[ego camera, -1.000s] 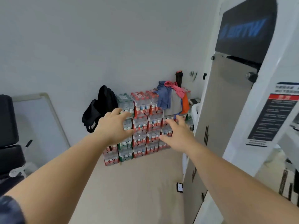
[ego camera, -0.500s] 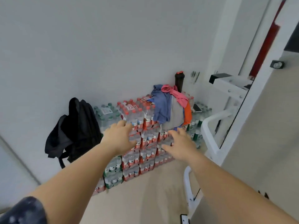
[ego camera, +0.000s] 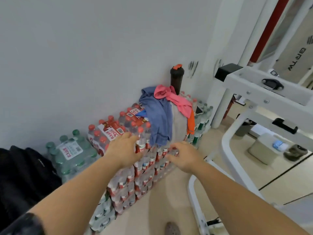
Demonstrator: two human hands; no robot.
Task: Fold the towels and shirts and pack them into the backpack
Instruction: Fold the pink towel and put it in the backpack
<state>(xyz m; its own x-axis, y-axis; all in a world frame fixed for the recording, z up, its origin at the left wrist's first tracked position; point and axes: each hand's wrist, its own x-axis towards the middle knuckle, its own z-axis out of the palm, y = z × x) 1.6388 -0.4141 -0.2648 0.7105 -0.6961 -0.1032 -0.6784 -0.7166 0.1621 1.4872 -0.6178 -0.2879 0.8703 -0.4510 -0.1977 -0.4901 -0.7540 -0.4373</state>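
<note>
Head view: left hand (ego camera: 123, 147) and right hand (ego camera: 185, 157), grips apart, empty, now nearer the clothes (ego camera: 158, 121)

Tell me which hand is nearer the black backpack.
Left. The left hand is at the red-capped bottles, right of the backpack; the right hand is farther right, below the grey cloth.

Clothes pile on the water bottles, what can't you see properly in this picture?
All in the head view:
- The grey cloth is mostly covered by the blue cloth and the pink cloth; towel or shirt, cannot tell.
- Only a strip of the orange cloth shows beside the grey one.
- The base of the black bottle is hidden behind the pink cloth.
- The backpack is cut off by the left edge; open or zipped, cannot tell.
</note>
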